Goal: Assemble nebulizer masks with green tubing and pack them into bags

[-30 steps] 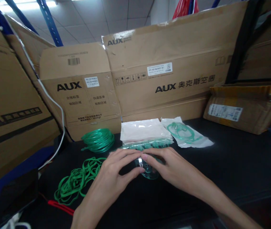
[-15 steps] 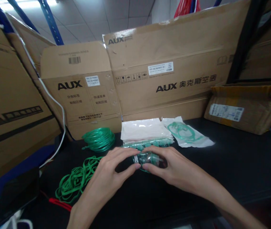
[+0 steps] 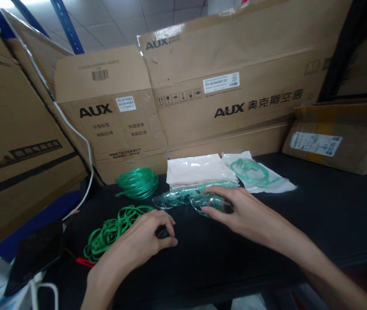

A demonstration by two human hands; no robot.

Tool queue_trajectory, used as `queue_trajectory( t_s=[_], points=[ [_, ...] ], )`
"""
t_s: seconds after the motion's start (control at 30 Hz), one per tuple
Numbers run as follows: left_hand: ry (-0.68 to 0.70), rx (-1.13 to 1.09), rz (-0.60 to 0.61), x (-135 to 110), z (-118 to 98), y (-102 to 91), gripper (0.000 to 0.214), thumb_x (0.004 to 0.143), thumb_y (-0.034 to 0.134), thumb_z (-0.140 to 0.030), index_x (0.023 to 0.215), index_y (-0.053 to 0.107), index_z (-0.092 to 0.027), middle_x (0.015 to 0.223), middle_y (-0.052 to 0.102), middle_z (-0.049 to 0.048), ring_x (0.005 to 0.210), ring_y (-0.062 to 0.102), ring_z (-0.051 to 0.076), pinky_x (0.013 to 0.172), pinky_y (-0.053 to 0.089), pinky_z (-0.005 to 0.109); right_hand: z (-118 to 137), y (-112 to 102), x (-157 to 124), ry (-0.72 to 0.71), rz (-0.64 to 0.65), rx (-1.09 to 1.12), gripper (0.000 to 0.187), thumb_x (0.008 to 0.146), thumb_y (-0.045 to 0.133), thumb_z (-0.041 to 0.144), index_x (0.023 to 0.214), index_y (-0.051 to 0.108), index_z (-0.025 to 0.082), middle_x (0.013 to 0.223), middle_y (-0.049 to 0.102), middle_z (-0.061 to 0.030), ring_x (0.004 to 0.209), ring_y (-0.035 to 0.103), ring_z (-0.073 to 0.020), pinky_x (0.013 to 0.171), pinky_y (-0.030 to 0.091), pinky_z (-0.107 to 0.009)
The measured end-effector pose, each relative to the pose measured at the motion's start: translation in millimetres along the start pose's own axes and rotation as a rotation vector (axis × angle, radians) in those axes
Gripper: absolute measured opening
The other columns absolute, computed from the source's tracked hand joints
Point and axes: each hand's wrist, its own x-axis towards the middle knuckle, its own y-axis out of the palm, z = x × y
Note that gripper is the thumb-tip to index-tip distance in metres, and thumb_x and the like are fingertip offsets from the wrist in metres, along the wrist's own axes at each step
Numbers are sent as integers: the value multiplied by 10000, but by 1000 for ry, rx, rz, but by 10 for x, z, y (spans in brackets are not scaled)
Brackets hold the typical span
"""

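Note:
My right hand (image 3: pixel 235 211) is closed on a clear greenish plastic mask (image 3: pixel 211 201) and holds it at the right end of a row of similar clear masks (image 3: pixel 175 197) lying on the black table (image 3: pixel 315 215). My left hand (image 3: pixel 141 239) rests lower left on the table with its fingers curled. Its fingertips are on a small dark thing (image 3: pixel 163 233) I cannot make out. Loose green elastic straps (image 3: pixel 110 228) lie just left of that hand.
A stack of white bags (image 3: pixel 198 170) and one bagged green mask (image 3: pixel 257 176) lie behind the masks. A coil of green tubing (image 3: pixel 137 182) sits at the back left. Cardboard boxes (image 3: pixel 222 86) wall the table. A black phone (image 3: pixel 36 254) lies at the left edge.
My left hand has let go of the mask and drawn back down and left toward the green straps. My right hand has carried the mask up to the row of masks.

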Motion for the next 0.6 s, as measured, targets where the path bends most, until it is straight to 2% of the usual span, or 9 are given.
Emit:
queue_trajectory(
  t_s=[0.1, 0.2, 0.27, 0.4, 0.6],
  points=[
    [-16, -4, 27, -19, 10, 10, 72, 813, 778, -301, 870, 750, -268, 1181, 701, 0, 1147, 618, 226, 1018, 435, 324, 18, -37, 5, 10, -13, 0, 449, 907, 633, 576, 1273, 674, 321, 896, 728, -27, 730, 638, -220, 675, 467, -324],
    [-80, -15, 42, -96, 9, -17, 327, 797, 777, -298, 1118, 719, -316, 1191, 682, -10, 1161, 601, 224, 1038, 428, 327, 42, -83, 13, 4, -27, -2, 433, 911, 636, 552, 1260, 689, 301, 836, 726, -20, 666, 611, -205, 646, 453, -313],
    [-123, -15, 50, -152, 22, -40, 427, 796, 774, -312, 1212, 681, -346, 1229, 662, -21, 1196, 584, 220, 1061, 417, 325, 51, -114, 16, -6, -33, -4, 434, 911, 637, 548, 1255, 695, 290, 861, 738, -26, 674, 617, -204, 652, 456, -310],
    [-149, 12, 74, -208, 45, -66, 503, 788, 778, -341, 1276, 660, -373, 1328, 622, -19, 1287, 539, 236, 1117, 387, 339, 13, -206, 19, -3, -36, 18, 446, 923, 619, 551, 1263, 694, 273, 962, 760, -47, 733, 657, -208, 686, 480, -307],
    [-123, 31, 44, -164, -9, -38, 543, 822, 753, -475, 1343, 621, -395, 1450, 548, -5, 1373, 481, 254, 1179, 340, 386, -223, -518, -12, 46, -223, -79, 497, 894, 618, 555, 1261, 708, 232, 986, 780, -77, 753, 691, -239, 696, 508, -335]
  ],
)
